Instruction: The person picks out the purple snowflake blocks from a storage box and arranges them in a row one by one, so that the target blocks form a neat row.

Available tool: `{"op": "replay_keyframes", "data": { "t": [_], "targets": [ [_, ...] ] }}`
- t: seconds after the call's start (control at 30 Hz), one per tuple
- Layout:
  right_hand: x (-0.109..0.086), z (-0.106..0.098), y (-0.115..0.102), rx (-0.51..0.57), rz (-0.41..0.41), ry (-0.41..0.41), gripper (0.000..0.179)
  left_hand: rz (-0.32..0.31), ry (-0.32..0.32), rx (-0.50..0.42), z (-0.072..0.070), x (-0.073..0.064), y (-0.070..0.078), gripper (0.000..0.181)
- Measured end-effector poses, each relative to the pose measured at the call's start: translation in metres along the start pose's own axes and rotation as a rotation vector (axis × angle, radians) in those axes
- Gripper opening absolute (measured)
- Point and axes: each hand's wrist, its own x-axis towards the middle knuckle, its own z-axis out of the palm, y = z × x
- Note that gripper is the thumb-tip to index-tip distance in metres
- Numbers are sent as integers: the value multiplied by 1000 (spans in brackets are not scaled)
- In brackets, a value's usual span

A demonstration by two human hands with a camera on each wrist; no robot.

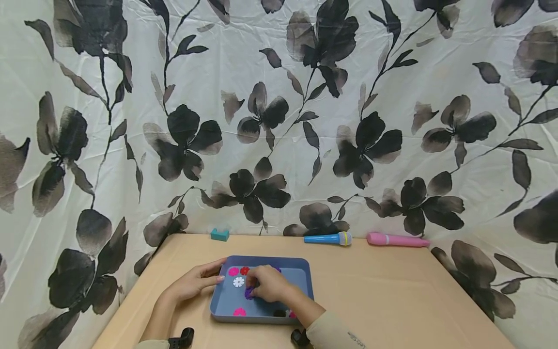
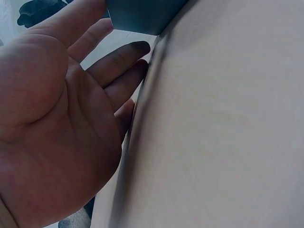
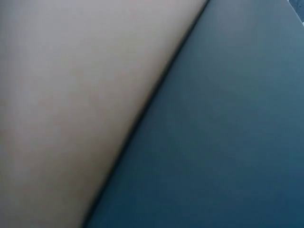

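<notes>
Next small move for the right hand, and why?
Probably lift the purple flower slightly, straight up: the right hand already seems to pinch it inside the tray, and the white flower lies close by, so sliding might nudge it. The left hand is at the tray's left edge, where it could steady it.

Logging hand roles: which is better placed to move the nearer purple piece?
Likely the right hand: it seemingly pinches the purple piece, while the left hand is at the tray edge.
</notes>
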Motion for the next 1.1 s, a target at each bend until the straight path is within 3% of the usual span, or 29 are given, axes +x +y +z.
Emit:
{"op": "replay_keyframes", "data": {
  "t": [0.23,0.5,0.67,0.8,1.1],
  "targets": [
    [-6,-2,1,46,-55,25,16,-17,26,27,0,-10,0,65],
    [-45,-43,4,189,-41,179,10,-19,39,38,-4,-15,3,67],
    [-69,-68,28,290,-1,294,12,-1,38,33,-6,-12,2,67],
    [-77,-83,52,368,46,370,13,-6,37,43,-5,-10,2,67],
    [-97,-89,100,516,200,494,13,-51,40,84,0,0,6,68]
  ]
}}
